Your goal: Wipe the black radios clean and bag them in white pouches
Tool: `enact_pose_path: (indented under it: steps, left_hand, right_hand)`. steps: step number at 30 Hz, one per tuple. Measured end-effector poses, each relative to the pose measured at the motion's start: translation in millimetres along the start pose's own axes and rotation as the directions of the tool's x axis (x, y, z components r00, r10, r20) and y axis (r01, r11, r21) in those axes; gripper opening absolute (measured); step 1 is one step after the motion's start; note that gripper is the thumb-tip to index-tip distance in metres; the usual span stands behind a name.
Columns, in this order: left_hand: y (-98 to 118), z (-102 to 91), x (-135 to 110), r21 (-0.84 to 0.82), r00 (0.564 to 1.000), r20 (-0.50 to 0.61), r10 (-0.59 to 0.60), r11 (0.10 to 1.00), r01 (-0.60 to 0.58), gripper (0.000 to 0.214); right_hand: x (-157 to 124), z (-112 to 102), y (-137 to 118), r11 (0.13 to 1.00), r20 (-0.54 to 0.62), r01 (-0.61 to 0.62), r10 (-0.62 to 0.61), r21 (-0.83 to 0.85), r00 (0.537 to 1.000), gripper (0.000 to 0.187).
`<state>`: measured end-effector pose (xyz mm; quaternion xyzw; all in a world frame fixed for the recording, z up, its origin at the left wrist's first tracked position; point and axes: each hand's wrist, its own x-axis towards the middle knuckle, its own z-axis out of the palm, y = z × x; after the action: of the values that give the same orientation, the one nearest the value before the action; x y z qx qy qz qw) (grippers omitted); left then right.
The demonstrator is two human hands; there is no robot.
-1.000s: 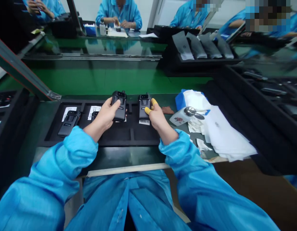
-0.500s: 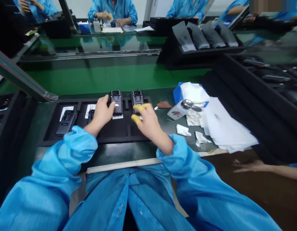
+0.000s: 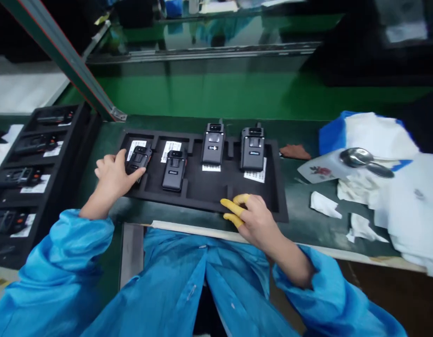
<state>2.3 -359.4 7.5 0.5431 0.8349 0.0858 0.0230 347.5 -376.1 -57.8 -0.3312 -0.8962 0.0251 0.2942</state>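
Note:
Four black handheld radios lie in a black foam tray [image 3: 209,193] with white barcode labels. My left hand [image 3: 113,175] is at the tray's left end, its thumb and fingers around the leftmost radio [image 3: 137,160]. The second radio [image 3: 173,171] lies to its right. Farther right, a third radio [image 3: 213,144] and a fourth radio [image 3: 252,149] rest with their antenna ends over the tray's back edge. My right hand [image 3: 253,217], with yellow finger cots, hovers by the tray's front edge. Its fingers are bent and apart, holding nothing I can see.
At left stands another black tray [image 3: 71,154] of radios. To the right are a brown cloth [image 3: 295,151], a blue box [image 3: 331,135] of white wipes, a flower-printed packet [image 3: 320,169] under a round metal object [image 3: 357,157], crumpled wipes [image 3: 324,205] and white sheets [image 3: 413,206]. A metal post [image 3: 72,65] rises at back left.
My left hand has moved from the third radio to the leftmost one. My right hand has left the fourth radio for the tray's front edge. The view has turned left and down.

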Motion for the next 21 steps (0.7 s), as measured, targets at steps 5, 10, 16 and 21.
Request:
enact_pose_path:
  steps: [5,10,16,21]
  left_hand:
    - [-6,3.5,-17,0.03,0.991,0.12,0.05,0.998,-0.054,0.074]
    - [4,1.8,-2,0.021,0.989,0.128,0.069,0.997,-0.073,0.087]
    - [7,-3.2,10,-0.081,0.997,0.078,-0.001,0.997,0.008,0.089]
    - [-10,-0.9,2,-0.814,0.994,0.007,-0.111,0.577,0.07,0.053]
  right_hand:
    - [7,-18,-5,0.996,0.081,-0.07,0.066,0.05,0.995,0.03]
    - [61,1,-35,0.979,0.097,-0.197,0.202,-0.06,0.974,0.044]
    - [122,39,-75,0.902,0.378,-0.356,0.427,-0.246,0.822,0.078]
    - [133,44,-81,0.889,0.398,-0.421,0.458,-0.182,0.795,0.068]
